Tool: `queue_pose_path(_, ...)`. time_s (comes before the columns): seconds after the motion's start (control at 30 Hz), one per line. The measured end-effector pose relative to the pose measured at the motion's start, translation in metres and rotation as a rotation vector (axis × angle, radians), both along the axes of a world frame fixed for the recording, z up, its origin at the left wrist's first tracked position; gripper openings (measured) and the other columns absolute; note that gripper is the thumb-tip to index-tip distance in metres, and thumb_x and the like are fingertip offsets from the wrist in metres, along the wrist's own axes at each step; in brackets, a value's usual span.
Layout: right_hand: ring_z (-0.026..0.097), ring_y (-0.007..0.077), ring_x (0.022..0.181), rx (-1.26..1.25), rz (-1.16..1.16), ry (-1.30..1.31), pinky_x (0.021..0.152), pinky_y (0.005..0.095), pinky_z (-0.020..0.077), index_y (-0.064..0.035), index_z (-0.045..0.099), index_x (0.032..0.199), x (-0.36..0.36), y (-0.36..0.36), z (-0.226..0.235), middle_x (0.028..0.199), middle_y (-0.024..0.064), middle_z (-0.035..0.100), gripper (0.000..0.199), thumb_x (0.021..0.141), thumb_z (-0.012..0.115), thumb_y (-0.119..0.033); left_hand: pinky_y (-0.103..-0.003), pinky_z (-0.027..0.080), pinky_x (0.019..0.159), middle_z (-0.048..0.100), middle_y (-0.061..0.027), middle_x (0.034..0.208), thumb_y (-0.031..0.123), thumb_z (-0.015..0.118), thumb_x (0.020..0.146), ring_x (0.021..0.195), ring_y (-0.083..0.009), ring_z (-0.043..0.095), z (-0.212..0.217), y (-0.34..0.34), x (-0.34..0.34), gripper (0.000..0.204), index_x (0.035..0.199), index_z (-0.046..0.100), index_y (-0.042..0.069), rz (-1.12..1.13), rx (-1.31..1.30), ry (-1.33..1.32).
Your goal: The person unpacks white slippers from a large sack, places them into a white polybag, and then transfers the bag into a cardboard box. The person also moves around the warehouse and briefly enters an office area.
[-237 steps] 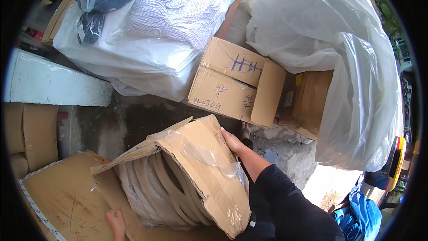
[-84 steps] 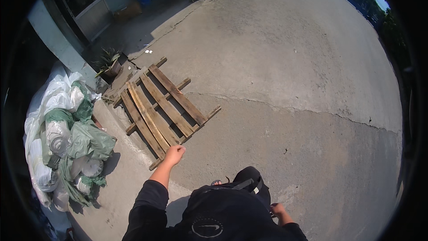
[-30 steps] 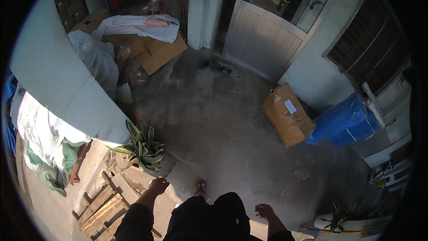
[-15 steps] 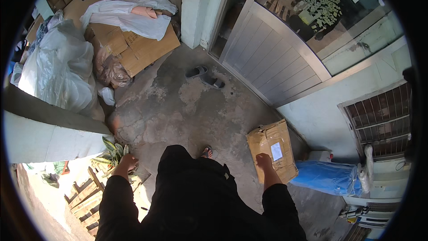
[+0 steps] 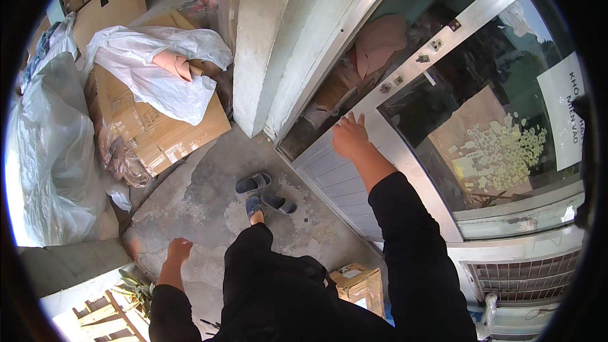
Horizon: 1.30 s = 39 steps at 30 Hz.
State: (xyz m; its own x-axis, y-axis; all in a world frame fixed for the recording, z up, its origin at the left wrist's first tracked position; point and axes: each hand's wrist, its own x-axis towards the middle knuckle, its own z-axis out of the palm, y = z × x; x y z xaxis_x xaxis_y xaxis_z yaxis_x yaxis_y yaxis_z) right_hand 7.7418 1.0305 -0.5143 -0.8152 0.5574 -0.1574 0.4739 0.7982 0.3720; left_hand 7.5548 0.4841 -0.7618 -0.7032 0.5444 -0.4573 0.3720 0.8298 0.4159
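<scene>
My right hand (image 5: 350,136) reaches forward, its fingers apart and nothing in them. It is over the edge of a grey metal door (image 5: 342,174) with a glass upper part; whether the fingertips touch it I cannot tell. The door stands ajar, and behind the gap a pinkish sheet (image 5: 380,41) shows. Latch fittings (image 5: 423,58) sit on the door's edge, beyond my hand. My left hand (image 5: 179,250) hangs over the floor at my side, its fingers curled in with nothing visible in them.
Dark slippers (image 5: 278,203) lie on the concrete floor beside my foot (image 5: 255,211). At left are a large cardboard box (image 5: 183,142) under white plastic and a bulky clear plastic bag (image 5: 57,158). A taped carton (image 5: 364,286) stands near my right leg; a wall pillar (image 5: 263,44) borders the doorway.
I have stepped forward, so the door and slippers are nearer. My right hand has risen from above the taped carton to the door's edge, its fingers spreading. My left hand stays low.
</scene>
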Motion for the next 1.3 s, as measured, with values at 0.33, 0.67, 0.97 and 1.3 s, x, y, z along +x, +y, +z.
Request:
queue_pose_path(0.33,0.055,0.0356,0.124,-0.088,-0.189,-0.696,0.103,0.0675,0.032,-0.0133,0.065,0.125,-0.076,0.132,-0.029,0.131,0.0113,0.061,0.037,0.093,0.053,-0.024,-0.036,0.054,0.077,0.068,-0.0144,0.099,0.019,0.066,0.088,0.086,-0.0279,0.068,0.23,0.223,0.003,0.027,0.111,0.067,0.004,-0.139,0.503,-0.151)
queue_pose_path(0.67,0.066,0.0313,0.106,-0.195,-0.362,-0.712,0.086,0.0615,0.0476,-0.0133,0.072,0.112,-0.022,0.184,-0.087,0.114,0.0084,0.069,0.031,0.084,0.066,-0.026,-0.043,0.049,0.089,0.066,-0.0128,0.11,0.037,0.066,0.086,0.105,-0.033,0.062,0.191,0.289,-0.019,0.041,0.117,0.066,0.01,-0.454,0.056,-0.078)
queue_pose_path(0.97,0.068,0.0291,0.099,-0.621,-0.603,-0.614,0.081,0.0577,0.0514,-0.0105,0.075,0.105,0.099,0.277,-0.154,0.105,0.0098,0.072,0.026,0.084,0.066,-0.023,-0.044,0.05,0.087,0.067,-0.0124,0.109,0.039,0.065,0.086,0.102,-0.0334,0.064,0.211,0.486,-0.03,0.04,0.116,0.067,0.012,-0.706,0.07,0.042)
queue_pose_path(1.3,0.068,0.0263,0.068,-1.497,-1.28,0.089,0.061,0.0453,0.0544,-0.0093,0.07,0.101,0.212,0.388,-0.279,0.082,0.0092,0.071,0.028,0.093,0.055,-0.032,-0.044,0.052,0.082,0.068,-0.017,0.106,0.039,0.062,0.091,0.093,-0.0327,0.066,0.142,0.804,0.004,0.041,0.112,0.067,0.004,-0.859,0.061,-0.025)
